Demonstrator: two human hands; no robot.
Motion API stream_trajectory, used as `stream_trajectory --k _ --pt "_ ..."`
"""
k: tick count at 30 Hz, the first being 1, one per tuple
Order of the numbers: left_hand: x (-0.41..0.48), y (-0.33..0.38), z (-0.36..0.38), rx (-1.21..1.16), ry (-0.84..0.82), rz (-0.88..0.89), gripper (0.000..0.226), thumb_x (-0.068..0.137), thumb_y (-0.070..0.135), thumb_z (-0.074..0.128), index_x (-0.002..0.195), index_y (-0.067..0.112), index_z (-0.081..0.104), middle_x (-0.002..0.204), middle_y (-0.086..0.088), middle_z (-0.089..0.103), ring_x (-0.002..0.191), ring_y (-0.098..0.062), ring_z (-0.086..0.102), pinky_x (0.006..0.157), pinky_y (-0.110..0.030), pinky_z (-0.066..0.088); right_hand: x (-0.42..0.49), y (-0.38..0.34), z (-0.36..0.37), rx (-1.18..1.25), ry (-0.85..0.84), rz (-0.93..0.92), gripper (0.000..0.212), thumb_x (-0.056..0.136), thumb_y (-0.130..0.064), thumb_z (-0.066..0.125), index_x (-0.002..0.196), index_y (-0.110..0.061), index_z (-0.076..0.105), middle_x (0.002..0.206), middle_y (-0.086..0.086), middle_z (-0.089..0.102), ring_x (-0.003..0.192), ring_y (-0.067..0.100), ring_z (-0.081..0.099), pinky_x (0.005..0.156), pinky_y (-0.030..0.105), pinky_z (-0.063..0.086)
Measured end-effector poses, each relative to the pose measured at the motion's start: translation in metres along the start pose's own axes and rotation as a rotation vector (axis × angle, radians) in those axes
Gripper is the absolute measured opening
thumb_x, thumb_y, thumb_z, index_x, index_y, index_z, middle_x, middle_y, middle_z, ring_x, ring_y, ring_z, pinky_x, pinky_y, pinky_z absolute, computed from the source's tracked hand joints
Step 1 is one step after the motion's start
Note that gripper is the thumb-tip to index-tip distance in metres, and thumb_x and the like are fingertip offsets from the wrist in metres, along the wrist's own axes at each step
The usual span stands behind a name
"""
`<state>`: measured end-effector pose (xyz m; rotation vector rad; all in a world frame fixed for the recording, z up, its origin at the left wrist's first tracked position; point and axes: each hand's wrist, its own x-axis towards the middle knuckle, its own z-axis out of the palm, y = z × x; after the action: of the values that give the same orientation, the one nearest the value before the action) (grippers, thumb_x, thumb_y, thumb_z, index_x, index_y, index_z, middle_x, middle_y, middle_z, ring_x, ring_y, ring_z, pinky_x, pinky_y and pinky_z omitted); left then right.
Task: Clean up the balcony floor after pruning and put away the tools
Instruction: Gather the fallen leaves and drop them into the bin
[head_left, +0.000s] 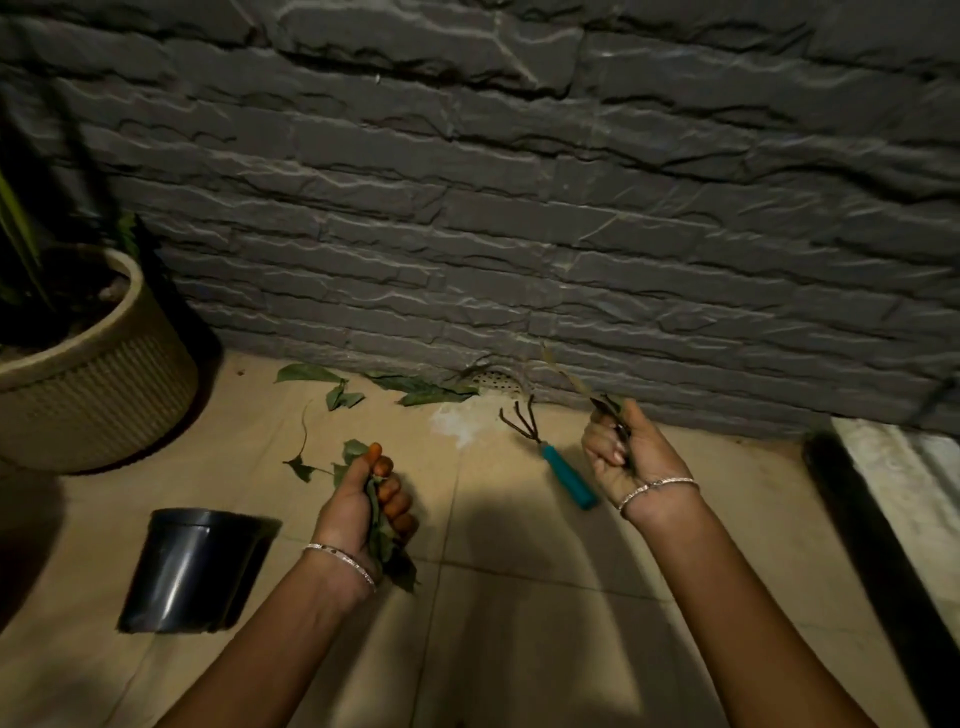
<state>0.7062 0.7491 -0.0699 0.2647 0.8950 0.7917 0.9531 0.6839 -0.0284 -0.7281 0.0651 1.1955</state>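
Clutching crumpled green leaves (388, 555) in fisted left hand (358, 514), thin brown twigs (605, 404) in fisted right hand (623, 460), flanking teal-handled metal rake (566, 475), probably bunched for disposal.

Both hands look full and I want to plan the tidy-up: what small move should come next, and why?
Probably pass the twig in the right hand over to the leaf bunch in the left hand. Both hands grip cuttings, while loose leaves lie by the wall and the hand rake lies on the floor; a free hand is needed for either.
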Motion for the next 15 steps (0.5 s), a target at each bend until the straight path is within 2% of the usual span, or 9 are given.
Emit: stream_trajectory --k 4,6,8,11,12,13,14,15 --pt "-0.009 0.014 0.042 -0.038 -0.015 0.025 0.039 0.097 0.039 0.047 0.061 0.024 0.04 0.046 0.008 0.031 0.035 -0.008 0.029 0.036 -0.013 0.026 -0.015 -0.016 0.012 0.094 0.047 -0.053 0.022 0.088 -0.013 0.048 0.069 -0.014 0.038 0.05 -0.004 0.031 0.033 0.005 0.027 0.031 0.016 0.025" --pt "-0.021 0.025 0.064 -0.047 -0.011 0.016 0.04 0.097 0.038 0.046 0.061 0.024 0.039 0.046 0.009 0.031 0.035 -0.008 0.029 0.035 -0.013 0.027 -0.026 -0.017 0.019 0.119 0.108 -0.06 0.027 0.099 -0.015 0.042 0.072 -0.013 0.041 0.052 -0.004 0.032 0.036 0.005 0.029 0.033 0.016 0.028" --pt "-0.036 0.042 0.08 -0.049 0.002 -0.007 0.04 0.096 0.038 0.048 0.06 0.025 0.041 0.047 0.009 0.03 0.036 -0.008 0.029 0.035 -0.014 0.028 -0.039 -0.015 0.033 0.103 0.158 -0.032 0.025 0.103 -0.016 0.038 0.08 -0.013 0.046 0.055 -0.003 0.033 0.04 0.006 0.032 0.034 0.016 0.031" --pt "-0.064 0.073 0.102 -0.049 0.002 -0.007 0.039 0.095 0.038 0.051 0.058 0.026 0.044 0.05 0.009 0.03 0.039 -0.008 0.029 0.036 -0.016 0.029 -0.06 -0.019 0.062 0.068 0.225 0.01 0.02 0.101 -0.01 0.043 0.087 -0.012 0.056 0.056 -0.003 0.037 0.043 0.006 0.035 0.036 0.016 0.035" --pt "-0.076 0.086 0.111 -0.049 0.002 0.001 0.039 0.095 0.037 0.051 0.058 0.026 0.044 0.05 0.009 0.03 0.039 -0.008 0.029 0.037 -0.016 0.029 -0.068 -0.022 0.077 0.075 0.222 0.035 0.01 0.094 -0.006 0.054 0.087 -0.011 0.058 0.055 -0.002 0.038 0.042 0.007 0.036 0.036 0.016 0.035" --pt "-0.088 0.097 0.119 -0.048 0.0 0.009 0.039 0.096 0.036 0.05 0.059 0.025 0.044 0.051 0.009 0.03 0.04 -0.008 0.029 0.037 -0.016 0.029 -0.076 -0.025 0.091 0.097 0.218 0.054 0.019 0.078 -0.001 0.073 0.085 -0.009 0.058 0.054 -0.001 0.039 0.041 0.007 0.036 0.035 0.017 0.035" --pt "-0.1 0.106 0.127 -0.053 -0.008 0.015 0.039 0.096 0.035 0.048 0.06 0.025 0.043 0.051 0.008 0.03 0.04 -0.008 0.029 0.038 -0.016 0.028 -0.084 -0.028 0.102 0.125 0.205 0.063 0.048 0.05 0.003 0.09 0.084 -0.007 0.058 0.054 0.0 0.04 0.04 0.008 0.036 0.033 0.017 0.034" --pt "-0.115 0.118 0.136 -0.07 -0.016 0.015 0.038 0.097 0.034 0.047 0.06 0.024 0.042 0.052 0.008 0.029 0.041 -0.008 0.028 0.038 -0.016 0.027 -0.092 -0.035 0.117 0.17 0.173 0.07 0.072 0.023 0.005 0.095 0.084 -0.006 0.058 0.053 0.0 0.04 0.039 0.008 0.036 0.032 0.018 0.032"
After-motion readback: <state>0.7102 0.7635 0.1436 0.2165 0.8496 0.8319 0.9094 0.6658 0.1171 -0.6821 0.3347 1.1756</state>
